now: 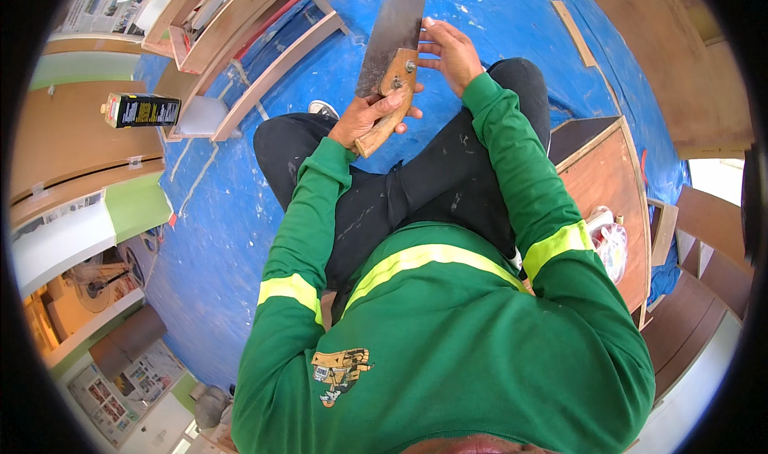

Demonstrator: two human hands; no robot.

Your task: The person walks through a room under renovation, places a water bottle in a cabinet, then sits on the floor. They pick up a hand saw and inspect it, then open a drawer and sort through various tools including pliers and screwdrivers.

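Floor surf.: creased, paint-flecked blue plastic tarp (216, 270), bounded upper L by a pale wooden shelf frame (280, 78) and R by a reddish-brown wooden box (612, 182) w/ a clear plastic bag (614, 250) on it; a thin tan wooden strip (574, 34) lies nr tarp's upper-R edge. Steel-bladed handsaw (392, 34) is held over tarp, btwn frame's R end & strip: L hand (372, 120) grips wooden handle, R hand (452, 54) is part-open at blade's R edge, contact unclear. Moving room: tarp L of knees, plus gap btwn frame & strip.
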